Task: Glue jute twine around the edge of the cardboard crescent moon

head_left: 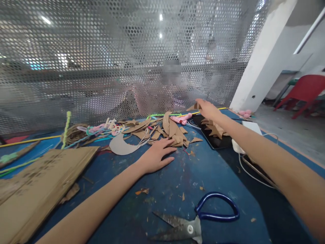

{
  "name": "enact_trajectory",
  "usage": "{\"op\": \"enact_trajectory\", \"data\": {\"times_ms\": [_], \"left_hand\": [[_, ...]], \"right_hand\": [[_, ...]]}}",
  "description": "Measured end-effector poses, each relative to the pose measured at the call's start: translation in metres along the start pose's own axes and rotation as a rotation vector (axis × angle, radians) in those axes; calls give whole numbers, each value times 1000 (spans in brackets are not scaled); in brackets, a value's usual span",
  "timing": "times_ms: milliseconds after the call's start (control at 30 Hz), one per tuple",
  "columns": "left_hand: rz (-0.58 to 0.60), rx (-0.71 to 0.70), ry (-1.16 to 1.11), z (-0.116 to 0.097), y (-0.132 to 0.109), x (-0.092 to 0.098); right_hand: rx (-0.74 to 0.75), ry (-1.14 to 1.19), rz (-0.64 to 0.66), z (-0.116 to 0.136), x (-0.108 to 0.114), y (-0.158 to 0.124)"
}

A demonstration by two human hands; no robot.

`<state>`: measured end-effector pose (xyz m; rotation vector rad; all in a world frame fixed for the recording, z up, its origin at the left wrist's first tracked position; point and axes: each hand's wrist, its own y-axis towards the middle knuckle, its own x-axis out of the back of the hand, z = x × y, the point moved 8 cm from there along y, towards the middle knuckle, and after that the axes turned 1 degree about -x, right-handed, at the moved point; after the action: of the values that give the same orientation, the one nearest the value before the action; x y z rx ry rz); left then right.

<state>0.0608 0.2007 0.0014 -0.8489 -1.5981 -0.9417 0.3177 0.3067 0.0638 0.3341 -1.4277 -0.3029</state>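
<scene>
My left hand (155, 156) lies flat and open on the blue table (208, 169), fingertips touching a heap of brown cardboard scraps (170, 130). My right hand (208, 109) reaches far out over a dark tablet (215, 140) and pinches a small brown cardboard piece (195, 106) at the back. More cardboard cut-outs (214, 128) lie on the tablet under my right forearm.
Blue-handled scissors (198, 220) lie near the front edge. A large cardboard sheet (38, 183) sits at left. Coloured pipe cleaners (101, 129) and a pink glue gun (181, 118) lie by a perforated metal screen (127, 61). White cables (250, 169) trail at right; a red chair (306, 89) stands beyond.
</scene>
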Motion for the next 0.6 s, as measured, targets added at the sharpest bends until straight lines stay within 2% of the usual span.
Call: {"op": "enact_trajectory", "data": {"times_ms": [200,367,533,600], "left_hand": [[-15,-91,-73,-9,-2,4],[-26,-100,-80,-10,-2,5],[-40,-106,-94,-10,-1,5],[-45,-114,-100,-10,-1,4]], "right_hand": [[137,138,-248,11,50,19],[192,184,-353,14,68,21],[221,389,-606,10,96,15],[205,445,-663,13,104,15]]}}
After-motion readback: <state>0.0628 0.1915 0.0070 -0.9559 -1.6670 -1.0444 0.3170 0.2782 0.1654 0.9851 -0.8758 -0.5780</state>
